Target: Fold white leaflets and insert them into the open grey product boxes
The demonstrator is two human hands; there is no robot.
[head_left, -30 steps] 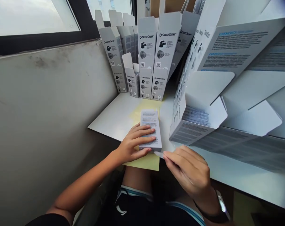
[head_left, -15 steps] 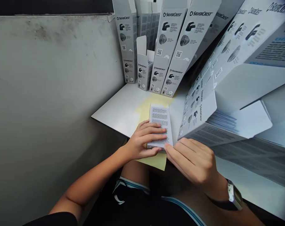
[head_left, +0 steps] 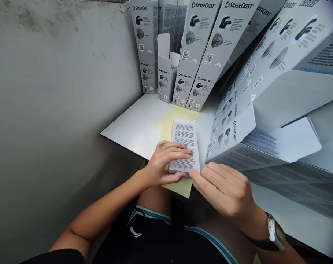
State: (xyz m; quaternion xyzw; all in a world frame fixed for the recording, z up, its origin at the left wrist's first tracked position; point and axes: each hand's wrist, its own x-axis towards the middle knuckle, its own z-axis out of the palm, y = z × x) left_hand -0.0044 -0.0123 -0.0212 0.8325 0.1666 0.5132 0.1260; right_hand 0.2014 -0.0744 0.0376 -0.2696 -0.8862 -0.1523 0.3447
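A small white box (head_left: 185,137) covered in fine print lies on the table over yellow paper (head_left: 180,189). Across its left part rests my left hand (head_left: 166,161), fingers stretched out over the print and thumb along the near edge. My right hand (head_left: 226,190) is closed, with thumb and forefinger pinched at the box's near right corner. Its other fingers are curled, and the exact grip at the corner is partly hidden.
Tall SilverCrest cartons (head_left: 199,44) stand at the back of the white table (head_left: 128,124). More cartons (head_left: 245,113) line the right side, an open one holding folded papers (head_left: 261,142). A grey wall (head_left: 59,91) borders the left.
The view has shifted slightly, so the cartons and wall sit a little differently in it. My left fingers have drawn back a little on the box; my right hand stays at its corner.
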